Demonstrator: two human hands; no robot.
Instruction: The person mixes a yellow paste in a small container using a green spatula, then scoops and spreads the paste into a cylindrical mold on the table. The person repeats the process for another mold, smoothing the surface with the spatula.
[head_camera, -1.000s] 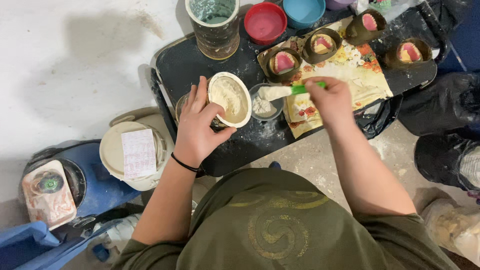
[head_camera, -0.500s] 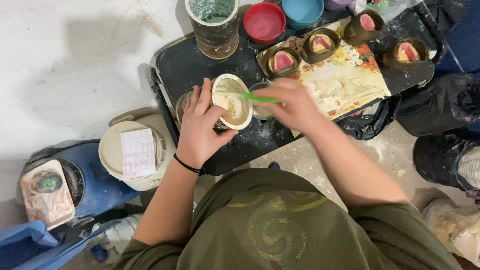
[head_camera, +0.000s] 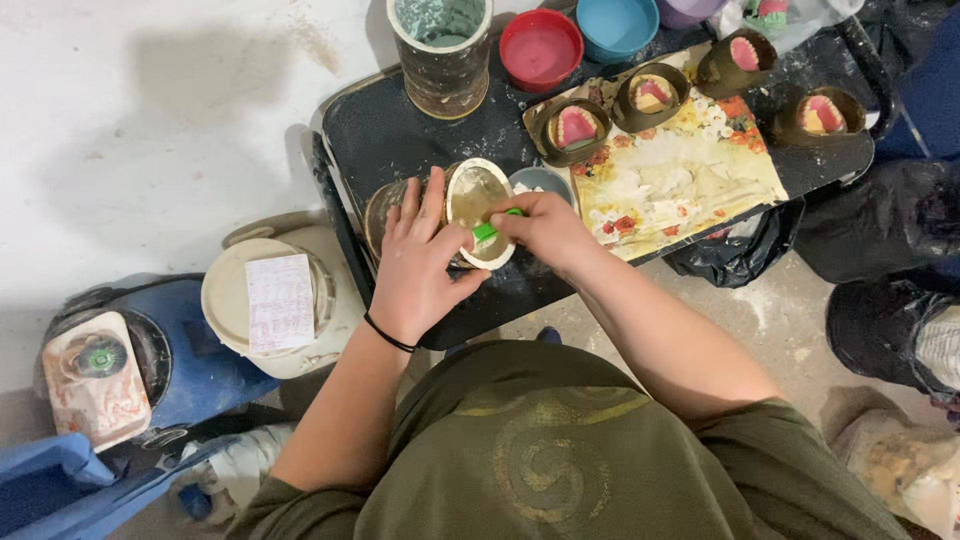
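Two hands meet over the near edge of the black tray (head_camera: 400, 120), and we see them from above. Our left hand (head_camera: 415, 262) wraps around a round brass-coloured flask half (head_camera: 478, 205), fingers spread up along its left side, tilting its pale, plaster-filled face toward us; a black band circles that wrist. Our right hand (head_camera: 540, 225) is closed around a green-handled tool (head_camera: 487, 230), pinched between fingertips, with the green end lying on the lower rim of the flask half. The tool's working tip is hidden, so we cannot tell where it touches.

Just beside the right hand, a small grey bowl (head_camera: 540, 181) sits on the tray. Behind the left hand, a second round metal piece (head_camera: 385, 205) shows partly under our fingers. Further out, four dark moulds holding pink denture bases (head_camera: 575, 127) rest on and around a flowered paper sheet (head_camera: 690, 175) spread over the tray's right half. Along the far edge stand a tall stained cup (head_camera: 440, 60), a red bowl (head_camera: 540, 48) and a blue bowl (head_camera: 620, 25). Off the tray, to our left on the floor, sit a cream lidded tub (head_camera: 270, 310) with a paper slip on top and a blue container (head_camera: 200, 350).
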